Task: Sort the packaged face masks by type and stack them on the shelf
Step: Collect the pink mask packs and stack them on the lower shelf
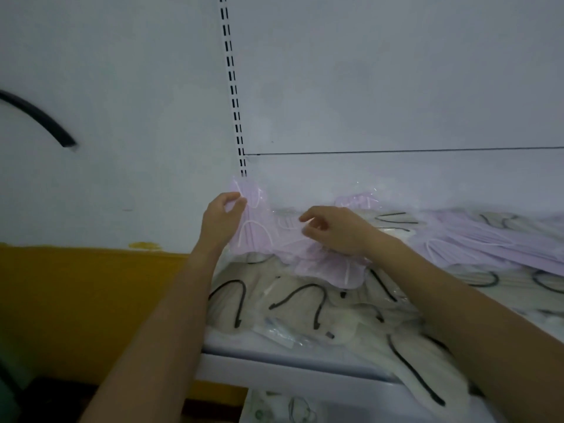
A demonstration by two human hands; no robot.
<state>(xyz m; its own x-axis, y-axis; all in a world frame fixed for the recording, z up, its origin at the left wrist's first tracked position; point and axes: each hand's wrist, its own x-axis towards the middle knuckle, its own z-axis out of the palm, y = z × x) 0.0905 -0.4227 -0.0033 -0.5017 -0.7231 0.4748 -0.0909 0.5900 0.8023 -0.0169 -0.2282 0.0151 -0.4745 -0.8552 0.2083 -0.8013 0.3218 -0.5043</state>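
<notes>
Left hand (224,218) pinches lilac mask pack (254,230), long axis upright, at shelf (274,363) left rear corner. Right hand (335,232) nearer its right edge, fingers (314,215) curled; grip unclear.

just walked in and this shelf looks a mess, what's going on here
A person is sorting packaged face masks on a white shelf. Their left grip holds a bunch of lilac mask packets upright at the shelf's left end. The right grip reaches into them with curled fingers; whether it pinches one is unclear. A pile of lilac packets lies to the right, and beige masks with black ear loops lie loose across the front, not yet stacked.
</notes>
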